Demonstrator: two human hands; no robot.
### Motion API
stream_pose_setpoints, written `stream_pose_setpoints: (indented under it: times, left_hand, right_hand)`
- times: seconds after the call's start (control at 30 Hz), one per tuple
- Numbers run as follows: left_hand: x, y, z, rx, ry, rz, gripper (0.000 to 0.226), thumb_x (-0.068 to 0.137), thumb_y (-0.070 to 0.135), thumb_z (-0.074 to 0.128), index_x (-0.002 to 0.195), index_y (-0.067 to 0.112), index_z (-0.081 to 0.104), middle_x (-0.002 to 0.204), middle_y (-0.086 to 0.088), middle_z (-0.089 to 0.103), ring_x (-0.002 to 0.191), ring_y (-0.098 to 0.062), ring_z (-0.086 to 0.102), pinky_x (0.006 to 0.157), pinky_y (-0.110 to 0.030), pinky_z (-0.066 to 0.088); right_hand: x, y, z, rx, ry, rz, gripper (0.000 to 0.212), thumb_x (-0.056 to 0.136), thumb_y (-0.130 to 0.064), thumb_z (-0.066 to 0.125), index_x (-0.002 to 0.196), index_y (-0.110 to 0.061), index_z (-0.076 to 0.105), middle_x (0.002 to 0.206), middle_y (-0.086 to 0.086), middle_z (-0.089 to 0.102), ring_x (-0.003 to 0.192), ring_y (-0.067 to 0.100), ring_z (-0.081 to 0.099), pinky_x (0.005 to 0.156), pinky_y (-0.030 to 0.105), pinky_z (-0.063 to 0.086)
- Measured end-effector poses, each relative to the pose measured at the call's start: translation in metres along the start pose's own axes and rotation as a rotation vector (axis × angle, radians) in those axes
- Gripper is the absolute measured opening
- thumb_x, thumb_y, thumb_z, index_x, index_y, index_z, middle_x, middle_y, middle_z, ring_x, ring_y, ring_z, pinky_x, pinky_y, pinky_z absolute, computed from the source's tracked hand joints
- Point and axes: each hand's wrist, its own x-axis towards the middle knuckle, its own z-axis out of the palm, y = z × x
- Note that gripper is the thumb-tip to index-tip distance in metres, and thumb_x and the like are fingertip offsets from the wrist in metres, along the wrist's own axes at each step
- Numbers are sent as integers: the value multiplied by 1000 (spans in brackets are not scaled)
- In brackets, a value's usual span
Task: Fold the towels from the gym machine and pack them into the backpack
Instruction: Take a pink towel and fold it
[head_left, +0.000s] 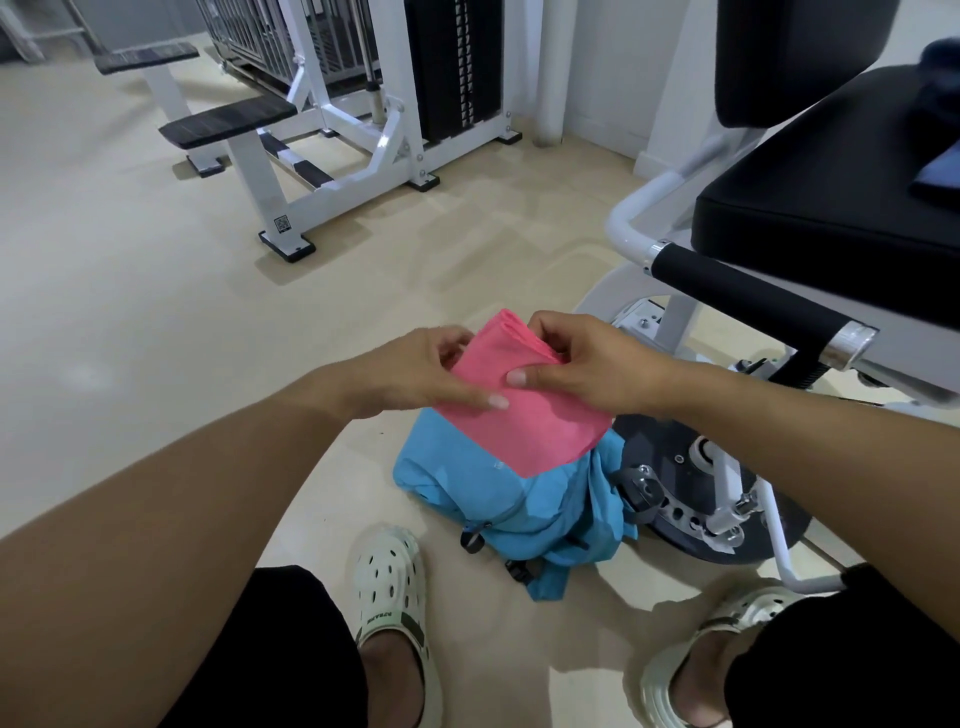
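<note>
A folded pink towel (524, 415) is held in the air between both hands, right above the light blue backpack (514, 509) that lies on the floor. My left hand (415, 371) pinches the towel's left edge, thumb on top. My right hand (587, 364) pinches its upper right corner, thumb on the face of the cloth. A dark blue towel (935, 176) lies on the black seat (810, 197) of the gym machine at the right, cut off by the frame edge.
The gym machine's padded handle (748, 296) and white frame stand close on the right, with a round weight disc (691, 499) behind the backpack. A white weight-stack machine with black benches (228, 122) stands further back. My feet in white clogs (389, 587) flank the backpack.
</note>
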Motion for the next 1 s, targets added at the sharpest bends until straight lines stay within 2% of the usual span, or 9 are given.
stream_pose_setpoints:
  times: [0.07, 0.13, 0.2, 0.3, 0.43, 0.6, 0.67, 0.8, 1.0]
  left_hand:
    - [0, -8, -2, 32, -28, -30, 61, 63, 49, 92, 110, 15, 71, 107, -3, 75, 99, -12, 71, 95, -33, 56]
    - [1, -9, -4, -53, 19, -37, 45, 73, 42, 87, 98, 8, 73, 97, -10, 75, 87, -12, 70, 84, -30, 55]
    - [4, -4, -3, -156, 67, -44, 27, 80, 37, 82, 89, 13, 73, 86, -3, 76, 80, -11, 71, 74, -28, 56]
    - [7, -1, 2, -226, 83, -110, 32, 85, 36, 78, 101, 9, 73, 96, -8, 78, 83, -18, 75, 70, -31, 60]
    - [8, -2, 10, -292, 13, -211, 33, 94, 28, 70, 116, 3, 69, 108, -13, 76, 91, -22, 75, 73, -35, 62]
    - [7, 4, 14, -390, -12, -306, 33, 96, 15, 67, 124, -2, 62, 118, -17, 71, 92, -24, 73, 76, -35, 64]
    - [6, 8, 17, -445, 17, -335, 33, 96, 10, 66, 125, -5, 60, 121, -19, 69, 92, -24, 72, 72, -33, 64]
    - [8, 10, 23, -527, 62, -383, 27, 100, 5, 58, 125, -5, 59, 123, -20, 67, 101, -28, 71, 69, -33, 64]
    - [10, 12, 26, -639, 85, -412, 25, 100, -6, 43, 115, -10, 63, 109, -26, 71, 91, -33, 75, 69, -37, 64]
  right_hand:
    - [-4, 1, -5, 158, -9, 87, 21, 90, -25, 75, 93, -13, 58, 73, -11, 65, 61, 0, 62, 55, 15, 47]
    - [-5, 4, -8, 218, 2, 174, 24, 89, -26, 75, 103, -11, 61, 80, -6, 70, 65, 3, 68, 55, 16, 51]
    - [-3, 9, -10, 193, 34, 210, 33, 86, -31, 79, 110, -13, 64, 90, -2, 73, 74, 9, 72, 60, 19, 54]
    - [1, 10, -10, 147, 85, 245, 36, 81, -33, 83, 110, -20, 67, 92, -3, 75, 71, 4, 72, 59, 17, 54]
    - [-4, 6, -9, 8, 16, 272, 46, 74, -25, 90, 113, -22, 65, 92, -9, 71, 72, 2, 67, 55, 9, 47]
    - [1, 10, -1, -302, 54, 285, 45, 71, -26, 91, 102, -27, 59, 86, -15, 60, 74, 2, 56, 57, 18, 38]
    - [4, 13, 4, -390, 81, 271, 43, 71, -30, 89, 100, -25, 57, 85, -13, 58, 74, 7, 57, 57, 22, 41]
    - [6, 11, 16, -566, 121, 273, 33, 79, -35, 76, 98, -23, 53, 88, -6, 60, 85, 23, 61, 74, 35, 50]
    - [2, 2, 29, -533, -53, 221, 8, 96, -27, 51, 99, -19, 50, 86, -1, 57, 85, 26, 61, 74, 38, 51]
